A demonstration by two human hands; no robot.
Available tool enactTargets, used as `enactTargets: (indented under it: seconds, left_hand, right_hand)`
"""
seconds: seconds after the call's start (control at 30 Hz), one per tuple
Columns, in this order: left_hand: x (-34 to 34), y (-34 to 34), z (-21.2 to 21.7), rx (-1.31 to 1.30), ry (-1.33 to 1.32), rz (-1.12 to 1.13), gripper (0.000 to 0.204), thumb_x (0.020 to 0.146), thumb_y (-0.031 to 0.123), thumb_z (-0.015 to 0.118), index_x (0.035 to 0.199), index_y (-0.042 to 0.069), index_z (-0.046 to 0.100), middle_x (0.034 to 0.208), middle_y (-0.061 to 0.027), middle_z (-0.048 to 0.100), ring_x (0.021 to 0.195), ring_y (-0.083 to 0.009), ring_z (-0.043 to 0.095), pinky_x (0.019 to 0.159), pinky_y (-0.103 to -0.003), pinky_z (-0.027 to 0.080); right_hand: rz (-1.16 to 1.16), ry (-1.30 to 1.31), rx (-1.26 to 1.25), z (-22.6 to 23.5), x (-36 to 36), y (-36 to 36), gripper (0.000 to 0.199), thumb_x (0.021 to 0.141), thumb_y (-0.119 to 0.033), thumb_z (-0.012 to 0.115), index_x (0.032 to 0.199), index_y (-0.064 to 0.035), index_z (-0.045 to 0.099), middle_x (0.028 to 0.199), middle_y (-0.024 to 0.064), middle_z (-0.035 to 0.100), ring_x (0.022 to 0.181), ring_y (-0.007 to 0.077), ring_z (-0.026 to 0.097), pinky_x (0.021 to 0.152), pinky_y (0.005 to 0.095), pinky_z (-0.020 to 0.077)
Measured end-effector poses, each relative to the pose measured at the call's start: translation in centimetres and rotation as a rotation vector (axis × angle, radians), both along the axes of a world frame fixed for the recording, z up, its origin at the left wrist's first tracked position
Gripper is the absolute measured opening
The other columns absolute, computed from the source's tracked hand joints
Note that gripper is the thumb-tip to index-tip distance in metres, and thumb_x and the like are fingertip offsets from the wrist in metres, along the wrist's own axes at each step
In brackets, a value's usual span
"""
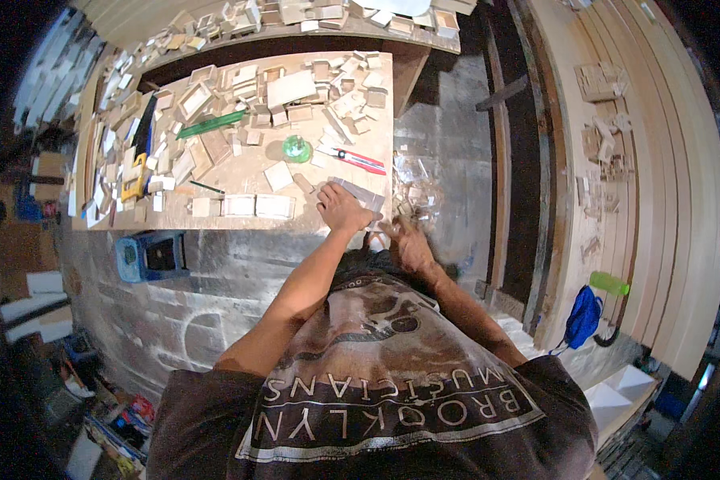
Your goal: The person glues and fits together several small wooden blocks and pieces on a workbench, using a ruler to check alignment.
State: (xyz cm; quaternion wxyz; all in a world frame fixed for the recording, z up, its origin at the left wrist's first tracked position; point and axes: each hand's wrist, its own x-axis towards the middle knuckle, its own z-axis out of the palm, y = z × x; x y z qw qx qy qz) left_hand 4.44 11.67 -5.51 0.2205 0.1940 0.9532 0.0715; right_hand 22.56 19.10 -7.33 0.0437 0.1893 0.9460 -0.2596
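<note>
At the near right corner of the wooden worktable [240, 180], my left hand [342, 210] presses a flat grey piece [366, 197] against the tabletop, thumb toward the table edge. My right hand [410, 246] is just off that corner, fingers curled and close to the grey piece; whatever they hold is too small or hidden to make out. Beyond my left hand lie a red-handled cutting tool [360, 161] and a round green translucent container [296, 149]. A square of pale wood [278, 176] and a small wooden strip [304, 184] rest to the left.
Small wooden boxes [256, 206] line the near edge. Wood pieces, a green strip [210, 124] and a yellow-handled tool [134, 178] crowd the left side. A blue stool [148, 256] stands below. Long boards [664, 192], a blue pouch [583, 317] and a green bottle [610, 282] are right.
</note>
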Motion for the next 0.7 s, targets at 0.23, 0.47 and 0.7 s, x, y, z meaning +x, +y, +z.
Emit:
enactTargets:
  seconds: [0.23, 0.47, 0.7]
  left_hand:
    - [-0.7, 0.6, 1.3, -0.101, -0.123, -0.029, 0.136, 0.055, 0.055, 0.092, 0.150, -0.011, 0.020, 0.150, -0.0229, 0.033, 0.140, -0.0358, 0.031, 0.116, -0.047, 0.029]
    - [-0.8, 0.4, 1.1, -0.096, -0.150, -0.026, 0.136, 0.056, 0.055, 0.093, 0.150, -0.010, 0.018, 0.154, -0.0242, 0.027, 0.142, -0.0371, 0.028, 0.118, -0.047, 0.026]
    - [-0.4, 0.0, 1.0, -0.092, -0.071, -0.053, 0.135, 0.057, 0.059, 0.091, 0.150, -0.010, 0.020, 0.152, -0.0239, 0.031, 0.142, -0.0366, 0.030, 0.117, -0.046, 0.027]
  right_hand:
    - [-0.137, -0.253, -0.001, 1.5, -3.0, -6.3, 0.082, 0.081, -0.014, 0.066, 0.154, -0.0139, 0.029, 0.117, 0.0178, 0.061, 0.100, 0.0368, 0.069, 0.085, 0.0513, 0.0555]
    - [-0.253, -0.081, -0.041, -1.6, -4.2, -10.5, 0.080, 0.077, -0.016, 0.067, 0.149, -0.0068, 0.035, 0.111, 0.0201, 0.066, 0.093, 0.0405, 0.069, 0.079, 0.0504, 0.0573]
    - [-0.411, -0.055, -0.075, -0.7, -5.1, -11.8, 0.067, 0.076, -0.019, 0.068, 0.138, -0.0028, 0.048, 0.114, 0.0223, 0.062, 0.097, 0.0419, 0.066, 0.083, 0.0522, 0.0551]
